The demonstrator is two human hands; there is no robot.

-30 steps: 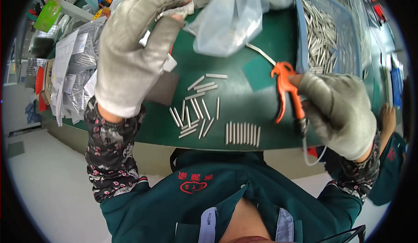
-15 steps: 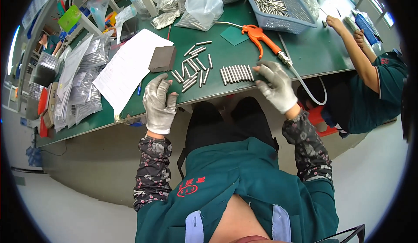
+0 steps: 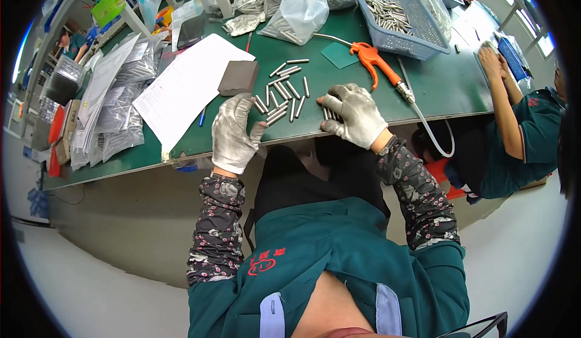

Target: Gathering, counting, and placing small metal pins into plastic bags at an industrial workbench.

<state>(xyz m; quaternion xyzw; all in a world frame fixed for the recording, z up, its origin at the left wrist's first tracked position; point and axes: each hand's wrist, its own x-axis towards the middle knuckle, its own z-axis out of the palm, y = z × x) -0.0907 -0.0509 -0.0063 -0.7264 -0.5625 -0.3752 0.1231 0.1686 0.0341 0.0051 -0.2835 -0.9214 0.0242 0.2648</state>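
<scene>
My right hand (image 3: 356,115), in a pale worn glove with bare fingertips, is curled over a row of short metal pins (image 3: 328,114) near the table's front edge. Its thumb and fingers close on the row from either side, and the palm hides most of it. My left hand (image 3: 233,134), gloved alike, hovers at the table edge with thumb and fingers apart and nothing in it. Between the hands lie several loose metal pins (image 3: 279,90) at mixed angles. A dark brown block (image 3: 238,78) sits just beyond my left fingers.
An orange air blow gun (image 3: 376,65) with a pale hose lies right of centre. Behind it stands a blue basket (image 3: 423,49) of pins. Plastic bags (image 3: 299,11) fill the back. Paper (image 3: 175,93) and bagged parts (image 3: 124,117) lie left. A co-worker (image 3: 520,117) sits at right.
My right hand has moved left over the row of pins and closed on it. My left hand has shifted slightly, still open. The co-worker's hands have drawn together.
</scene>
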